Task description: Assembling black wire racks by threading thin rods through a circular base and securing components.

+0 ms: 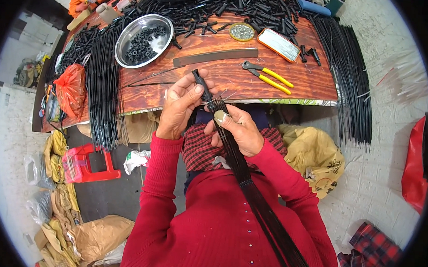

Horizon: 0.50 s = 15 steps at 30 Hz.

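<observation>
My left hand (181, 101) pinches a black tubular plastic fitting (202, 84) between thumb and fingers, just off the table's front edge. The fitting tilts up to the left. At its lower end, thin black rods (256, 200) that look like umbrella ribs gather in a long bundle. My right hand (244, 134) closes around this bundle near its top, with a pale wrap on the thumb. From there the bundle runs down across my red sweater to the lower right. Whether the rods are fastened to the fitting is hard to make out.
On the wooden table (153, 100) lie yellow-handled pliers (269, 77), a flat metal bar (215, 56), a steel bowl (155, 61) of black rings, a tin of small metal pieces (242, 32) and heaped black fittings (248, 8). Rod bundles (104, 81) overhang the edge. A red stool (91, 164) stands left.
</observation>
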Tool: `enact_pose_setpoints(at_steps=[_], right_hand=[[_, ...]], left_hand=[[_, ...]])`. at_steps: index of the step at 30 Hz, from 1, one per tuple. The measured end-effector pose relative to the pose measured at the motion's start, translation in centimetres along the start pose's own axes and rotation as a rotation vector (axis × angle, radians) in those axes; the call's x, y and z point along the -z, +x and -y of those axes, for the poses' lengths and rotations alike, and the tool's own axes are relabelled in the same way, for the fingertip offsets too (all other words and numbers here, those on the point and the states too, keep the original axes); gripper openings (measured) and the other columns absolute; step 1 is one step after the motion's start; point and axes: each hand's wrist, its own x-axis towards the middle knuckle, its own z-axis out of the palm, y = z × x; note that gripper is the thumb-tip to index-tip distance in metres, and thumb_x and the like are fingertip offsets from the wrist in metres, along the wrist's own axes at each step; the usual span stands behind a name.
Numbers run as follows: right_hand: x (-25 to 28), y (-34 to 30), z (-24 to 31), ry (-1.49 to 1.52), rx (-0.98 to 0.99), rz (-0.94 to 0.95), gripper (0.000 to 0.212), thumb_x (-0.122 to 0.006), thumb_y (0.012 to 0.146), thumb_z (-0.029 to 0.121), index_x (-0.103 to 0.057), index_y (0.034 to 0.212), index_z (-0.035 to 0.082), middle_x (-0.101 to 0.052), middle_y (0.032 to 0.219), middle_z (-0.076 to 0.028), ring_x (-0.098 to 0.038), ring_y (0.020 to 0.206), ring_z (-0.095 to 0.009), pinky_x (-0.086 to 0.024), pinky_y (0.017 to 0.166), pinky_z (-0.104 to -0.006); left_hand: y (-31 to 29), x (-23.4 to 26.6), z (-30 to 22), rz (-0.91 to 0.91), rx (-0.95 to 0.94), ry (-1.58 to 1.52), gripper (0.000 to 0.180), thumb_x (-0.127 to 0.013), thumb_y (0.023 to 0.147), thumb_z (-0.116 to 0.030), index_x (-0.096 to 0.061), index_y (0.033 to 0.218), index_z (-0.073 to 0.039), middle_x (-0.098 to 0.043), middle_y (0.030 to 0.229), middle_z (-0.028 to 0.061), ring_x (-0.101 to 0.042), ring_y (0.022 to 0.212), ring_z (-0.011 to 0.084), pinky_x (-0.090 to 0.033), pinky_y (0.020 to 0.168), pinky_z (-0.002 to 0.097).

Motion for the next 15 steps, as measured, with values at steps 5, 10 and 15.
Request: enact_pose_setpoints(at_steps=[5,10,15], right_hand=[[0.08,0.04,-0.09,0.003,-0.005,0.005,0.043,-0.055,0.104,0.03,-0.05,0.136,0.002,-0.069,0.094,-0.014,-0.068,0.067,-0.014,-0.055,0.06,-0.0233],[-0.03,0.01,-0.14,0.0,-0.013,-0.012,0.042,-0.055,0.104,0.029,-0.05,0.135,0.002,-0.069,0.094,-0.014,-0.067,0.067,-0.014,-0.055,0.059,-0.0232],[-0.13,0.04,-0.09,-0.003,-0.015,-0.005,0.042,-0.055,0.104,0.029,-0.05,0.135,0.002,-0.069,0.094,-0.014,-0.067,0.067,-0.015,-0.055,0.06,-0.0234]], left_hand=[[-0.21,-0.49,-0.45,0.032,-0.021,-0.018,0.048,-0.064,0.098,-0.013,-0.049,0.14,0.004,-0.067,0.118,0.0158,-0.068,0.109,0.0252,-0.058,0.09,0.0362],[-0.11,-0.09,-0.46,0.077,-0.039,0.009,0.054,-0.065,0.097,-0.017,-0.046,0.143,0.005,-0.067,0.117,0.015,-0.068,0.109,0.0258,-0.057,0.091,0.0367],[0.07,0.14,-0.41,0.142,-0.034,-0.074,0.06,-0.067,0.095,-0.016,-0.043,0.144,0.007,-0.065,0.109,0.0113,-0.067,0.108,0.0278,-0.058,0.086,0.0348]])
